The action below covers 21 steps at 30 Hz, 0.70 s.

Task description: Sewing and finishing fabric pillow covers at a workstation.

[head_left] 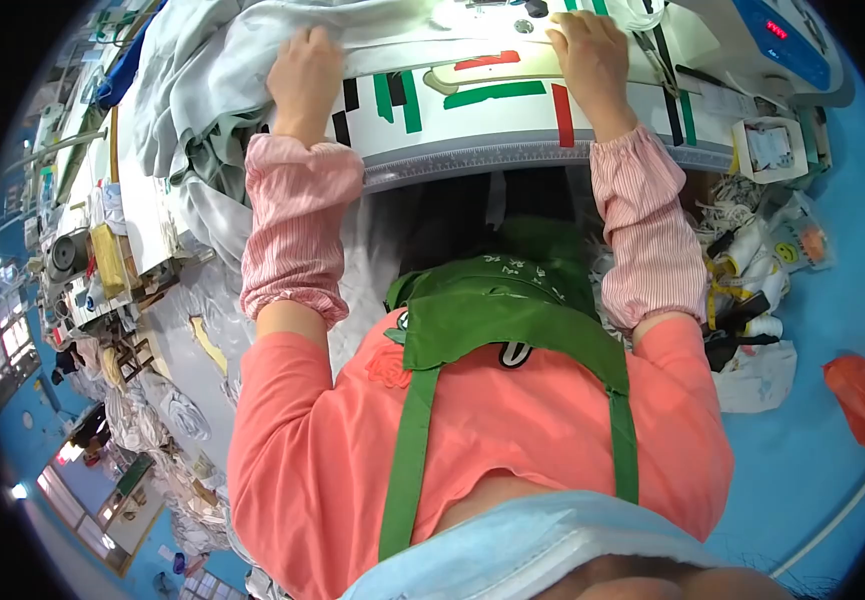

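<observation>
Both hands lie flat, fingers spread, gripping nothing. The left hand (304, 75) presses on the pale grey fabric (252, 40), at about eleven o'clock in the view. The right hand (592, 60) rests at one o'clock on the same cloth, stretched over the white sewing table (472, 125) marked with green, red and black tape strips (497, 93). The fabric runs between the hands and heaps up leftward. A small white box (767, 148) sits at the table's right edge, its contents unclear.
</observation>
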Motion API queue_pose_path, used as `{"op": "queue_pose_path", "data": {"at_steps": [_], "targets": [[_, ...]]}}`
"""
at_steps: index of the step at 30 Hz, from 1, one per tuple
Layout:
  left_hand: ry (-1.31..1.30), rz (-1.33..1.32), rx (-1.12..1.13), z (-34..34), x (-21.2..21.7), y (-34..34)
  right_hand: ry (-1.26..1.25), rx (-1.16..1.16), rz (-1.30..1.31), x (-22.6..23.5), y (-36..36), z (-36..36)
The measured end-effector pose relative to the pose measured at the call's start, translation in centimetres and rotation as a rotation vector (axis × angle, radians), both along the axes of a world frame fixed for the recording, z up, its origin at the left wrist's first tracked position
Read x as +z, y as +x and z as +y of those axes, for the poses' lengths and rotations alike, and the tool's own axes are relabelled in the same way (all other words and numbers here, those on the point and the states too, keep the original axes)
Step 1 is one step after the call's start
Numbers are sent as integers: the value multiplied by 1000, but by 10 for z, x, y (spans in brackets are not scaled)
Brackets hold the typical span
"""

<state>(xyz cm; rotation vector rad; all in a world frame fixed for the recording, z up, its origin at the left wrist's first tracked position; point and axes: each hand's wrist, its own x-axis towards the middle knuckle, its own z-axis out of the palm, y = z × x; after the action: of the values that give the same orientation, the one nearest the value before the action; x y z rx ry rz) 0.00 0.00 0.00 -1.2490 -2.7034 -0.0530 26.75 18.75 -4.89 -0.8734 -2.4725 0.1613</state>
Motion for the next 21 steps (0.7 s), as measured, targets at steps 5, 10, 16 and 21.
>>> {"op": "queue_pose_path", "data": {"at_steps": [5,10,16,21], "targets": [[-17,382,-908,28,-10,48,251,149,184,6,0,-53],[224,-10,-1061,50,-25,47,178,105,34,-3,-9,-63],[339,-41,-978,47,-43,47,111,53,18,-5,-8,-64],[328,-47,-967,47,-43,45,98,14,8,-6,-9,-64]]}}
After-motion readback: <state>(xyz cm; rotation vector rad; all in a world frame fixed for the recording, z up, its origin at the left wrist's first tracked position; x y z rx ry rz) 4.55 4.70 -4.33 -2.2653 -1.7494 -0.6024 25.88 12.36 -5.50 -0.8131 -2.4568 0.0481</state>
